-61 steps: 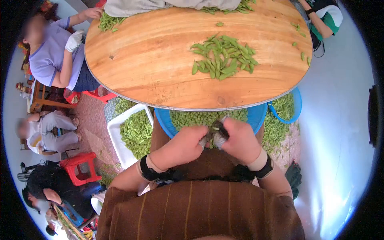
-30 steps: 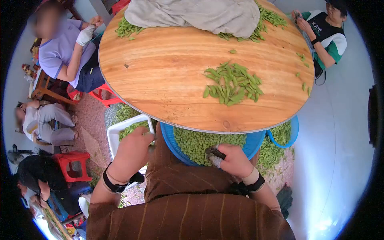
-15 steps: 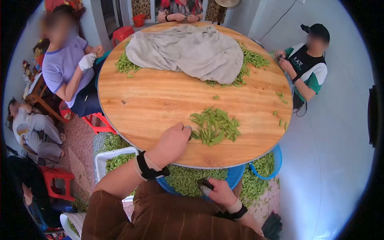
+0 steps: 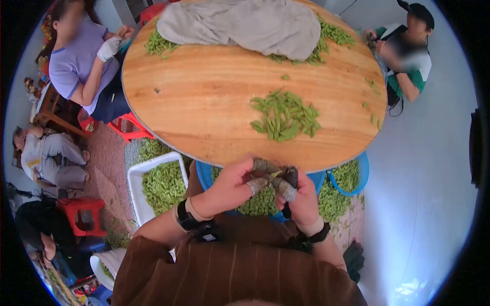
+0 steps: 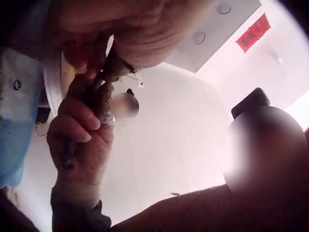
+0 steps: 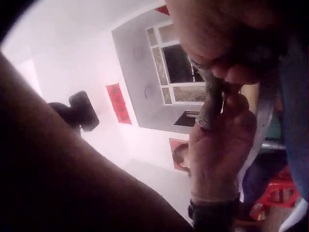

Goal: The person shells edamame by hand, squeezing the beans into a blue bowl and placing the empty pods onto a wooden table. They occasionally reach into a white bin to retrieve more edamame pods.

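In the head view my left hand [image 4: 229, 186] and right hand [image 4: 305, 201] meet over a blue basin [image 4: 205, 176] of shelled green beans, close to the table's near edge. My left fingers pinch a green bean pod [image 4: 276, 174], mostly hidden, against the right fingertips. Worn grey wrapping covers both thumbs and some fingertips. A dark slim tool [image 5: 67, 157] runs through my curled right hand, its end showing below the fingers in the left wrist view; its kind cannot be made out. On the round wooden table [image 4: 189, 102] lies a loose pile of green pods [image 4: 286, 116].
A grey cloth [image 4: 240, 28] covers more pods at the table's back. A white tub [image 4: 135, 186] of pods stands left; a blue-rimmed basket [image 4: 363, 173] and floor pods lie right. People sit at both table sides. A red stool [image 4: 84, 217] stands at left.
My left hand dropped a little from the hands' meeting, reached to the table's pod pile, then came back to the right hand with a pod. The head view tilted up, then down again.
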A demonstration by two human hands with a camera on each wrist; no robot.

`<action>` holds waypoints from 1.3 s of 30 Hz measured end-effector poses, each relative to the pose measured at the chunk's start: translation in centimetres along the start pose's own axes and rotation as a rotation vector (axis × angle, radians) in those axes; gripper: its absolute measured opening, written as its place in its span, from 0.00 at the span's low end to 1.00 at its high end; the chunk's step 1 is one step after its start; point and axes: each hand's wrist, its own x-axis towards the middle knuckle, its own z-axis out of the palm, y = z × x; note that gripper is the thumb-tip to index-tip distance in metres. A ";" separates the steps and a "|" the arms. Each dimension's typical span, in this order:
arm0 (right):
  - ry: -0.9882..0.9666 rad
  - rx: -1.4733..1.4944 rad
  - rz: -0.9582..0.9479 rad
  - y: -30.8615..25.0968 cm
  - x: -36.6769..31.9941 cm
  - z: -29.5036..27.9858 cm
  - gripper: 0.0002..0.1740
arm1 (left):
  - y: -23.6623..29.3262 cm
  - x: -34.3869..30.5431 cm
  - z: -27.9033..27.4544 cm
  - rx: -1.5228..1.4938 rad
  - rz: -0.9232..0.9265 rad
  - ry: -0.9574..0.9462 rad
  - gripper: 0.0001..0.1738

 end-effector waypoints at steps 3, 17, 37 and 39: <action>-0.014 0.078 -0.022 0.2 -0.3 0.2 0.09 | -1.2 -0.3 -0.2 0.186 0.165 0.029 0.15; -0.097 -0.817 0.013 -0.5 -1.4 -1.4 0.14 | -1.4 -3.0 -1.5 0.879 0.364 -0.065 0.09; -0.130 -0.352 0.142 -1.6 -1.4 0.1 0.15 | -2.5 -1.7 0.2 0.741 0.219 0.180 0.09; -0.062 -0.292 0.178 -1.9 -2.1 -0.3 0.14 | -2.6 -1.5 0.3 0.615 0.136 0.127 0.08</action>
